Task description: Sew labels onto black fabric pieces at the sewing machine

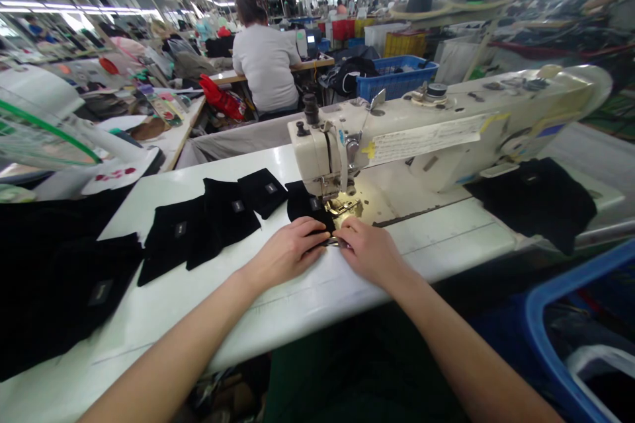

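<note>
Aligning a black piece point(299, 201), seven o'clock from the sewing machine head point(308, 157), seems in hand, left hand point(290, 248) touching it, right hand point(371, 252) beside, each grip's closure unclear; the next move likely needs steady guiding.

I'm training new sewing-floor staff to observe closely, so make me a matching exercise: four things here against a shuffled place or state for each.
1. left hand
2. paper strip
3. red bag
4. seated person

A. wearing a white top
B. touching the black cloth
C. on the side of the sewing machine
D. just left of the white top

Pairs: 1-B, 2-C, 3-D, 4-A
</note>
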A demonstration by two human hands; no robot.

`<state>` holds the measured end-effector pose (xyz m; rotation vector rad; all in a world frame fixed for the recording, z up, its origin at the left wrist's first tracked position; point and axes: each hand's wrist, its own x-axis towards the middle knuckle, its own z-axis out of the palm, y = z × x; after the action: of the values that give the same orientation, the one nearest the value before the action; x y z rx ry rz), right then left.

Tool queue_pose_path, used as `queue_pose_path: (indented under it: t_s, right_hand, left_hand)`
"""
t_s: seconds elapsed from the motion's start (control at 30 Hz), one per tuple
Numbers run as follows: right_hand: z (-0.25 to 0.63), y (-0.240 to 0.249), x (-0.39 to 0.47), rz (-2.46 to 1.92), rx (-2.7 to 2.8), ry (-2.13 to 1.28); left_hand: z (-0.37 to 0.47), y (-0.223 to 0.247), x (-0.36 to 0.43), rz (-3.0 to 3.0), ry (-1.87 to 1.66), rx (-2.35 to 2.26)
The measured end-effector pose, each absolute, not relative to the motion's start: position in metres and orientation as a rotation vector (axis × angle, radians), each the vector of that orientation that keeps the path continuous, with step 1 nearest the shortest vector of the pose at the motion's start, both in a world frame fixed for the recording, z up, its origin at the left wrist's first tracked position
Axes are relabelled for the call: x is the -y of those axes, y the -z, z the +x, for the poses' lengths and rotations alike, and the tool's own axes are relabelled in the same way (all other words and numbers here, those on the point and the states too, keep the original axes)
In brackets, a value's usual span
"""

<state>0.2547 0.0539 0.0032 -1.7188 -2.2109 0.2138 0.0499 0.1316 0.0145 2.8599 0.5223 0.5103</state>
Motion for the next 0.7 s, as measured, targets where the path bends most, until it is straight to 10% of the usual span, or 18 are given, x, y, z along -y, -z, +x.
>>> queue_pose_path:
  t_s: [0.7]
  right_hand:
    - [0.259,0.004,-0.042,-1.757,2.145,-0.204]
  left_hand:
    - [0.057,-0.011,-0.185,2.877,-0.574,-0.624]
